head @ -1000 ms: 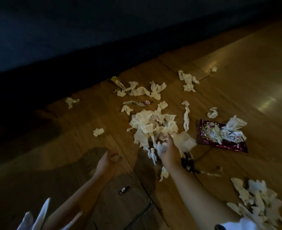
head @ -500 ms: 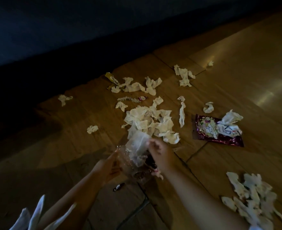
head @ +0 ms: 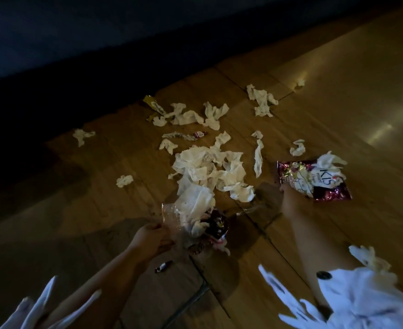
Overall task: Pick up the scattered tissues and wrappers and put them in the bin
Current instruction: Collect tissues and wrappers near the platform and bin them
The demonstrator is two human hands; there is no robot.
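My left hand (head: 149,241) grips the rim of a clear plastic bag (head: 172,217) low over the wooden floor. A white tissue (head: 195,201) and a dark wrapper (head: 216,225) sit in the bag's mouth. My right hand (head: 290,200) reaches right and touches the near left corner of a purple "KIS mint" wrapper (head: 314,179), which has a tissue (head: 329,160) lying on it; whether the fingers hold it is unclear. A big heap of crumpled tissues (head: 210,169) lies between my hands, further back.
More tissues are scattered behind the heap (head: 262,102), at the far left (head: 82,135) and mid left (head: 124,180). A yellow wrapper (head: 153,104) lies near the dark wall. A small dark sweet wrapper (head: 163,266) lies by my left forearm. Tissues (head: 371,257) sit near my right sleeve.
My right hand dropped a tissue and a dark wrapper into the bag, then swung right to the purple wrapper. My left hand kept hold of the bag.
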